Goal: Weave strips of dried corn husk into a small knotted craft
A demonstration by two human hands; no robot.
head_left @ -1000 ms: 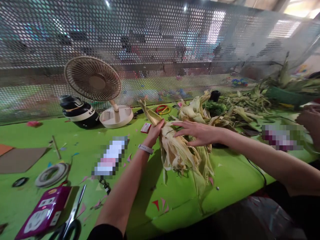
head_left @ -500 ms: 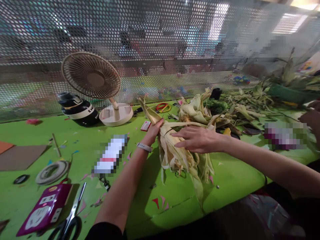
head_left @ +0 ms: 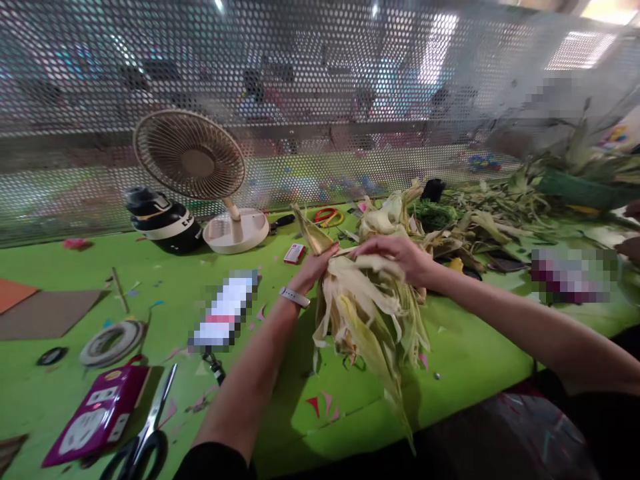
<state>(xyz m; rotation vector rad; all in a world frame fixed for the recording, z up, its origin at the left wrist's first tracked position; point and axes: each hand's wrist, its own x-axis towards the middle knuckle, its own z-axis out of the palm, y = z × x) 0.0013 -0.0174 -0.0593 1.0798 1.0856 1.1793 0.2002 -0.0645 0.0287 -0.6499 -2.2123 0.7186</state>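
A bundle of pale, dry corn husks (head_left: pixel 355 293) lies in front of me, its long leaves spreading toward the table's near edge. My left hand (head_left: pixel 320 263), with a light wristband, is wrapped around the narrow upper part, and a folded tip sticks out beyond it. My right hand (head_left: pixel 395 257) is bent over the right side of the bundle, fingers curled on a husk leaf that blurs with motion. Its fingertips are partly hidden. More corn husks (head_left: pixel 387 217) lie just behind my right hand.
On the green table (head_left: pixel 280 413) stand a fan (head_left: pixel 235 230) and a black bottle (head_left: pixel 167 223). Nearer are a phone (head_left: pixel 226 310), tape roll (head_left: pixel 113 343), purple packet (head_left: pixel 97 413) and scissors (head_left: pixel 150 423). Loose husks (head_left: pixel 495 213) cover the back right. Another person's hand (head_left: pixel 631 247) shows at right.
My right hand has gone from stretched fingers over the husks to a curled hold, slightly higher. Husk leaves have shifted and fanned toward me. My left hand keeps its grip.
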